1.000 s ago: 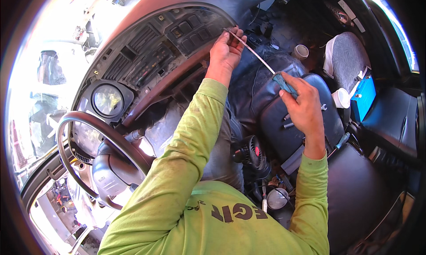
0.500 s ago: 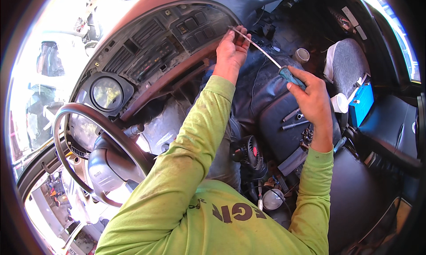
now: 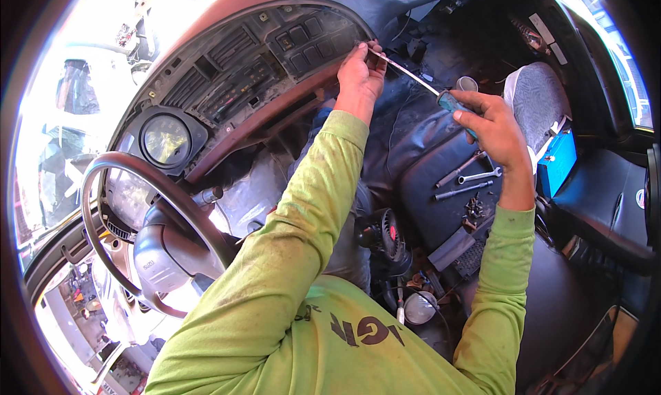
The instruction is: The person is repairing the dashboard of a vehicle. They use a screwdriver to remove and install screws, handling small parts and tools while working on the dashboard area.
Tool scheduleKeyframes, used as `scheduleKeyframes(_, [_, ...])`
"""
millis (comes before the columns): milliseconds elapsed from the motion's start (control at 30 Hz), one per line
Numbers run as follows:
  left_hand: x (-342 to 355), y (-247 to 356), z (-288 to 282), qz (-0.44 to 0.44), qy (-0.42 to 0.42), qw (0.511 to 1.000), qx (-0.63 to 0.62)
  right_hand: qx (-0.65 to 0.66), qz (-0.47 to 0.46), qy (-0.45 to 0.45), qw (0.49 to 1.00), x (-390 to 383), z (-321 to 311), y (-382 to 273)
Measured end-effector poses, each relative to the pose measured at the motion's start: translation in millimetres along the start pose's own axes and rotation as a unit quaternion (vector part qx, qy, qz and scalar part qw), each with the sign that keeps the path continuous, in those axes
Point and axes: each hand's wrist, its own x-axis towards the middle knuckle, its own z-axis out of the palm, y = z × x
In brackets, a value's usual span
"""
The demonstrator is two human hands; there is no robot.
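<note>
Two hands on one long, steel-shafted, blue-handled screwdriver (image 3: 447, 102) | left hand (image 3: 361, 76) pinched its far end beside right edge of dark-grey plastic dashboard panel (image 3: 241, 69) | right hand (image 3: 500, 130), wrapped round its near end, had shifted rightward within the second | work spot seemingly unchanged

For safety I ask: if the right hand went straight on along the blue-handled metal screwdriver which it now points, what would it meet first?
The right hand would probably first meet the bare left hand, whose fingers are at the far end of the slim metal shaft; the exact depth is unclear.
</note>
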Motion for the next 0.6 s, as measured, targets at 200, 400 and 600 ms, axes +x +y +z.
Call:
scheduleKeyframes(200, [9.8,-5.7,4.7,0.033,0.030,0.999,0.009,0.108,0.009,0.007,0.994,-7.9,14.3,20.2])
scheduleKeyframes(400, [5.2,-7.1,16.2,0.053,0.056,0.996,0.037,-0.114,-0.227,0.226,0.940,-21.3,26.6,34.9])
scheduleKeyframes(600, [1.4,-11.4,25.1,0.075,0.091,0.993,0.020,-0.074,-0.203,0.239,0.947,-3.8,17.5,60.9])
